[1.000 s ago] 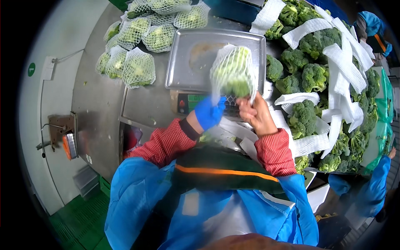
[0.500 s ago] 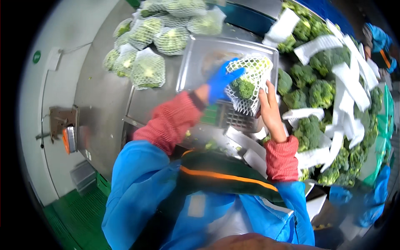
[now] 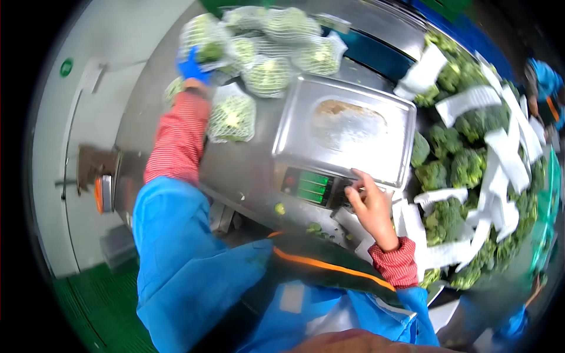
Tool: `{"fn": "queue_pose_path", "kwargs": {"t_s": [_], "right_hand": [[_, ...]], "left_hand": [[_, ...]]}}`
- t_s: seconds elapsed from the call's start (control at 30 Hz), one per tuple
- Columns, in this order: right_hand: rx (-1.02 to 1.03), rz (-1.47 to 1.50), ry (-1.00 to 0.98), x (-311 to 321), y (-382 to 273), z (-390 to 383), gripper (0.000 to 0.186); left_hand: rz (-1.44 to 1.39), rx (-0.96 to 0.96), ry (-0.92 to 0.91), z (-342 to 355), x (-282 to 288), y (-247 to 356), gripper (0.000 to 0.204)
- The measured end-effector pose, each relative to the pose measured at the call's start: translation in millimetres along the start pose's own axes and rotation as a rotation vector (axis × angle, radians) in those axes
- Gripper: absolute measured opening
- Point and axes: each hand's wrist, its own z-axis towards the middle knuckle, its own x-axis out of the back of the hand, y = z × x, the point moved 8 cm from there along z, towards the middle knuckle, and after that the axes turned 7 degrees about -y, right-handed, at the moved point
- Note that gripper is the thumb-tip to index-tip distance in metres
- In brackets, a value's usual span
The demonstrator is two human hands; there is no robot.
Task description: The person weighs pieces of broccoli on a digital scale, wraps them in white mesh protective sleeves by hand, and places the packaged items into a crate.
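Observation:
At the far left, my left hand (image 3: pixel 195 69), in a blue glove, is closed on a head of broccoli in white foam netting (image 3: pixel 207 36) at the edge of a pile. Part of its grip is hidden behind the broccoli. More netted broccoli (image 3: pixel 268 76) lies heaped beside it. My bare right hand (image 3: pixel 371 207) is empty, fingers apart, at the front edge of a weighing scale, close to its keys. The scale's steel pan (image 3: pixel 353 156) bears only a wet brownish patch. Its green-lit display (image 3: pixel 312 187) is left of my right hand.
On the right lies a large heap of loose broccoli (image 3: pixel 468 167) with white foam net sleeves (image 3: pixel 506 159) strewn over it. Small green scraps (image 3: pixel 315 227) lie on the steel table (image 3: pixel 235 170) before the scale. Another person (image 3: pixel 544 82) stands at the far right.
My left hand has carried the netted broccoli from above the scale pan to the pile at far left. My right hand has let go of the netting and moved down to the scale's front.

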Motion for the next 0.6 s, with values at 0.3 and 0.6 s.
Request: {"fn": "queue_pose_path", "kwargs": {"t_s": [0.3, 0.6], "right_hand": [[0.166, -0.336, 0.348, 43, -8, -51, 0.031], [-0.286, -1.136, 0.769, 163, 48, -139, 0.071]], "left_hand": [[0.163, 0.75, 0.473, -13, 173, -31, 0.081], [0.671, -0.112, -0.058, -103, -100, -14, 0.038]]}}
